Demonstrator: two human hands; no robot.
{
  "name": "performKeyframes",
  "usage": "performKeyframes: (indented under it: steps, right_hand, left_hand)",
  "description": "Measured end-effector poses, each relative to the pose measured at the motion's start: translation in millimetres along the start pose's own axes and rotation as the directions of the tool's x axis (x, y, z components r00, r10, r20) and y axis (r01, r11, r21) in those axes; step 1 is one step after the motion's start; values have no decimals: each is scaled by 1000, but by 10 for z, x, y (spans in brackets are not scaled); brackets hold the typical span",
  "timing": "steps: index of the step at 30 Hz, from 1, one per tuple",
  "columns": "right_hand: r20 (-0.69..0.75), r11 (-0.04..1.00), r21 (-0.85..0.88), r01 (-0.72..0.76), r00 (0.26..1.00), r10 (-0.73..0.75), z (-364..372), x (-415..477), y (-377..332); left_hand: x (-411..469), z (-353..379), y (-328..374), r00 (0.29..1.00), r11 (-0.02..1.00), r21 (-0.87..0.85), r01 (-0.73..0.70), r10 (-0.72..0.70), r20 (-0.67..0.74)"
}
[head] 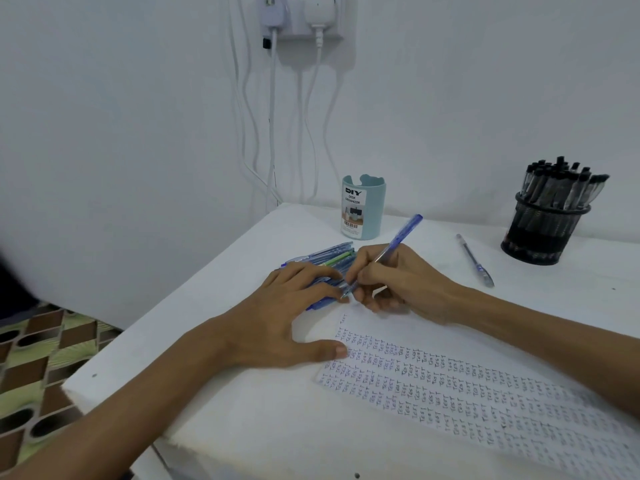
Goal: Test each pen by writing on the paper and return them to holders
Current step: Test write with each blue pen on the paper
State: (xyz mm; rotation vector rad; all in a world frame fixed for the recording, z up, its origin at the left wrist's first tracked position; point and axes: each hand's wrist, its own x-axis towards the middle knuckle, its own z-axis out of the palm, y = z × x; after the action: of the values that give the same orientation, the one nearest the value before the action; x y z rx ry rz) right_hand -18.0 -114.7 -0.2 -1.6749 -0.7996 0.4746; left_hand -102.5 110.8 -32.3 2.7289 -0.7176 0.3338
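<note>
Here, writing with the pen (401,237): pinched low on the barrel between thumb and first fingers of the right hand (398,282), cap end slanting up toward the far wall, tip down at the top left corner of the paper (485,393), just above a short column of "TEST" marks. Resting flat and relaxed beside it, the left hand (277,313), fingers straight across the pile of pens (332,254) just beside the sheet, thumb pressing the sheet's near left edge, gripping nothing.

Judged as mid-test on one pen, with plenty in the pile probably untested.

To do it well:
- Press lightly and write the word small, in line with the column already begun, to save the remaining white room.
- Pin the sheet with the thumb to stop any slide under the stroke.
- Mind the left fingertips, very near the tip; no ink on skin.
- Watch the line for skips or fading before calling the pen good.
- Then carry it to a holder, probably the teal holder (363,209) at the back rather than the mesh holder (543,230) at the right, crammed with black pens (561,181).
- Cannot tell the teal one's contents from here.
- Do not forget the loose pen (474,259) lying on the table (242,410) between the two holders.
</note>
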Motion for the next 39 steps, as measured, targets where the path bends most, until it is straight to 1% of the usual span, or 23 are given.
performKeyframes:
  steps: [5,11,18,27,39]
  right_hand:
    - [-33,987,-158,6,999,-12,75,-26,81]
    - [-55,971,-229,63,995,-78,87,-57,103]
    - [-15,973,-212,97,995,-103,91,-45,123]
    - [-45,972,-226,62,996,-74,96,-35,116]
    - [-28,967,-240,87,995,-97,94,-52,114]
  left_hand:
    - [4,21,-11,1000,1000,0,-12,12,-9]
    - [9,24,0,1000,1000,-2,-11,11,-15]
    - [10,29,-6,1000,1000,0,-15,15,-10]
    - [9,24,-6,1000,1000,11,-10,10,1]
    - [12,36,-18,1000,1000,3,-11,11,-1]
